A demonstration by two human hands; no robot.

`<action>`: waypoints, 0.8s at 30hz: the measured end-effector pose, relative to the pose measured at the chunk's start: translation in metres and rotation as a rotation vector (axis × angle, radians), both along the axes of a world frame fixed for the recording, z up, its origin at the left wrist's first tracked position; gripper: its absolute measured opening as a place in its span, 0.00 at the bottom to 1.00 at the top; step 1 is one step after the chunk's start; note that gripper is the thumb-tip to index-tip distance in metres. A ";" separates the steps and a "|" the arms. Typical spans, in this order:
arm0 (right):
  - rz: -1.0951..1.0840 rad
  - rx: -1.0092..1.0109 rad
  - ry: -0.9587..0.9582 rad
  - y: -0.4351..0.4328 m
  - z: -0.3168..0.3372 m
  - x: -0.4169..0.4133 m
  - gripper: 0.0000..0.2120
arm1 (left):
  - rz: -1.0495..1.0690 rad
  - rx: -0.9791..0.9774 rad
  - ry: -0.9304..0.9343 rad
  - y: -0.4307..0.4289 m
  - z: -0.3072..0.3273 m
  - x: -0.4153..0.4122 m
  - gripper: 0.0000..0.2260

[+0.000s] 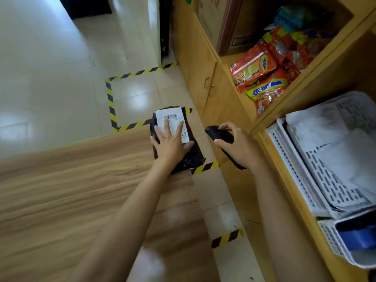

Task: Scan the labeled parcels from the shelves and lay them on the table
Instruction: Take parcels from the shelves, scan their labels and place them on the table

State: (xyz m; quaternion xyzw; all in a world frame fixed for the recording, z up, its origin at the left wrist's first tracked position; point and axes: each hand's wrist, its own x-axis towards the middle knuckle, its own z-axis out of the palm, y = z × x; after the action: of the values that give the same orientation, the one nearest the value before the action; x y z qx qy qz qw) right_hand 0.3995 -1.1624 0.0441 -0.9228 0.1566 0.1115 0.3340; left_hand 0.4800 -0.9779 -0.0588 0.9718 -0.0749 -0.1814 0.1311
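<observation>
Parcel: black plastic parcel (192, 158) with white barcode label (173, 121), at the far right corner of the wooden tabletop (71, 190), partly past its edge.
Left grip (172, 146): fingers straight and spread, flat on the label.
Right grip (242, 147): curled round black handheld scanner (219, 134), right of the tabletop.

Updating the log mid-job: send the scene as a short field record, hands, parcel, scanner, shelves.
left hand: flat on the parcel, fingers spread over its label
parcel: black bag, label up, at the table corner
right hand: grips the scanner, beside the parcel
shelves: snack packets above, white baskets with pale bags below
</observation>
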 end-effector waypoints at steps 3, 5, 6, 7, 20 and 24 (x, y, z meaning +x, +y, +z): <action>0.018 0.007 0.009 -0.027 -0.014 0.006 0.17 | 0.126 -0.023 0.016 -0.027 -0.027 0.014 0.43; 0.042 0.015 0.004 -0.036 -0.020 0.009 0.17 | 0.186 -0.041 0.029 -0.029 -0.044 0.009 0.45; 0.053 0.032 0.009 -0.039 -0.023 0.008 0.16 | 0.201 -0.049 0.015 -0.026 -0.049 0.001 0.45; 0.062 0.052 0.016 -0.041 -0.025 0.007 0.16 | 0.226 -0.064 -0.004 -0.023 -0.053 -0.007 0.45; 0.237 0.121 0.008 0.001 -0.012 0.002 0.16 | 0.647 -0.079 0.070 0.070 -0.038 -0.101 0.55; 0.282 0.142 0.000 0.025 -0.002 -0.013 0.15 | 0.578 -0.028 0.026 0.094 -0.023 -0.123 0.52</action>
State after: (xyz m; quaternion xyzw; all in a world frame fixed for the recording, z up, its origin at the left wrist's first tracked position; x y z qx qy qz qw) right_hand 0.3864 -1.1372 0.0420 -0.9097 0.0173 0.1681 0.3793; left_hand 0.3570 -0.8838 -0.0816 0.9485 0.2043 -0.1481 0.1917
